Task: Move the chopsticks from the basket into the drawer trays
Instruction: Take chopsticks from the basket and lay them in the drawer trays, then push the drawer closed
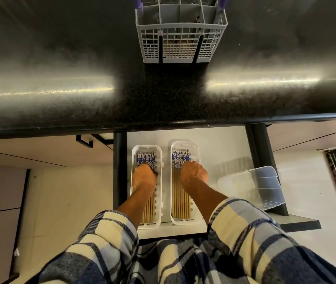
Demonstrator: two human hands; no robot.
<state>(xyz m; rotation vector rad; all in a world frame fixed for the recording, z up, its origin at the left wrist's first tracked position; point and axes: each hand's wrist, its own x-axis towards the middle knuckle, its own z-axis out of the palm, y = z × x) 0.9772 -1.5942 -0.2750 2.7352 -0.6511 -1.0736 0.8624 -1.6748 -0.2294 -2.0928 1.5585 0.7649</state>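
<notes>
1. Reaching into the open drawer (220,144), the left hand (144,177) and right hand (193,174) each rest on chopsticks lying in a white tray, apparently to level them.
2. Left tray (135,193), right tray (196,158); chopsticks (180,203) lie lengthwise, patterned ends away.
3. Fingers curl down onto the bundles; whether they clamp, I cannot tell.
4. The basket (180,46) stands on the tabletop (60,58), seemingly emptied.

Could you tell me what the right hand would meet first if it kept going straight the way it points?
Probably the blue ends of the chopsticks under the right hand, then the far wall of its tray; depth is unclear.

Plaid sleeves (105,238) — blue, cream, rolled cuffs
</notes>
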